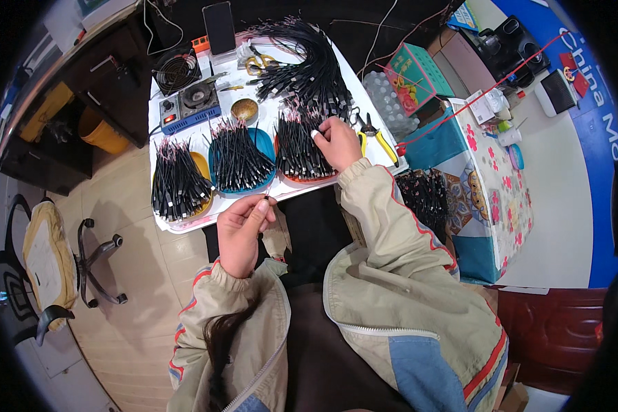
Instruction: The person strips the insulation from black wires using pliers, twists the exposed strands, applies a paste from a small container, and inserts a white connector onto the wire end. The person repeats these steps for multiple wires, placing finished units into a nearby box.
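My left hand (242,232) is just off the table's near edge, thumb and fingertips pinched on a thin dark cable (267,197) of which only the tip shows. My right hand (339,145) hovers at the right side of the black cables (299,147) in the orange-red tray (307,180). Its fingers are closed; whatever lies between them is too small to make out. More short black cables stand in the blue tray (270,147) in the middle and the yellow tray (201,163) at the left. Thin pinkish wire ends stick up from these bundles.
Behind the trays stand a blue control box (191,113), a small round brass bowl (244,109), a fan (177,70) and an upright phone (218,29). A large cable pile (309,65) fills the back right. Yellow-handled pliers (378,137) lie beside my right hand.
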Available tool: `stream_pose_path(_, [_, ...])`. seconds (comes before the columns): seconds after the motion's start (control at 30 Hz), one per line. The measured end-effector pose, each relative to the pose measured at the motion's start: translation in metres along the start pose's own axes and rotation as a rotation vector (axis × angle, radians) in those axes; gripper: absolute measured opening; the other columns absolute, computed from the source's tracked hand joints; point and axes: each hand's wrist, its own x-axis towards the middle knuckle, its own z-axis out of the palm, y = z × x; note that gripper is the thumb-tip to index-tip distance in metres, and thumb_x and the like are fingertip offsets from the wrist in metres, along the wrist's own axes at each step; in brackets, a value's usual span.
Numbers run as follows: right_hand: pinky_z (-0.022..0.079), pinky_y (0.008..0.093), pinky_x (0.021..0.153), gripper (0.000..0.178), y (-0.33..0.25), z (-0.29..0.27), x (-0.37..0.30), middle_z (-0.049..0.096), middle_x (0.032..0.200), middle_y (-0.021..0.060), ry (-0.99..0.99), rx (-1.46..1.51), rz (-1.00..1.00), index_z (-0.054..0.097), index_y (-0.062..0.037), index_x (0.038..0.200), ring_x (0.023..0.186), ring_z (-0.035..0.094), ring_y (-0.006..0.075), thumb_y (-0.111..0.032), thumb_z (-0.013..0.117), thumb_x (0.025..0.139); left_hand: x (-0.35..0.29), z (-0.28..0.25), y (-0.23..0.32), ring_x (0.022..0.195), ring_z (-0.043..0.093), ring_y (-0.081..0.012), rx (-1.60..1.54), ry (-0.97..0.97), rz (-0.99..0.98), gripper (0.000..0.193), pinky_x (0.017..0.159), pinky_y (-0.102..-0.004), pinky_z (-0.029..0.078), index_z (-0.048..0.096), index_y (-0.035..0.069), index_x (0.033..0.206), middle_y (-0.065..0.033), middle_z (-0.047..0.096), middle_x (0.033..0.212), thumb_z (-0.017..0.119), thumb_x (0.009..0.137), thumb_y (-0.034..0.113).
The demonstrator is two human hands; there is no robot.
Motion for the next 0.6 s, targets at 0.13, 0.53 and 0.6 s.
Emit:
stream_pose_path(0.13, [0.05,0.0407,0.066,0.016,0.009,0.003,0.01,0.064,0.072,0.0145,-0.06,-0.018,0.042,0.061,-0.0015,0.079,0.071,0.063,0.0329,-0.015,0.068,0.078,0.003,0.002,-0.004,0.063,0.044,-0.0049,-0.041,0.015,-0.013,0.016,0.057,-0.0186,0.033,0.064,-0.006,0.1,-0.0035,0.061,0.076,0.057,0.094,0.007])
stream_pose_path(0.53, [0.048,0.0213,0.058,0.009,-0.069,-0.031,-0.07,0.061,0.077,0.0028,-0.093,0.627,-0.011,0.054,0.0001,0.094,0.069,0.063,0.009,-0.001,0.06,0.088,0.035,0.031,0.008,0.095,0.066,-0.0245,-0.286,0.117,0.084,0.023,0.085,-0.0344,0.054,0.057,-0.007,0.108,-0.0176,0.065,0.102,0.052,0.098,0.013])
stream_pose_path(0.6, [0.049,0.0212,0.058,0.01,-0.085,-0.032,-0.096,0.061,0.08,0.0036,-0.193,0.752,0.003,0.052,0.0002,0.095,0.071,0.064,0.01,-0.001,0.06,0.088,0.037,0.04,0.011,0.094,0.066,-0.0242,-0.317,0.056,0.131,0.022,0.083,-0.0338,0.055,0.057,-0.007,0.107,-0.0177,0.065,0.102,0.052,0.098,0.013])
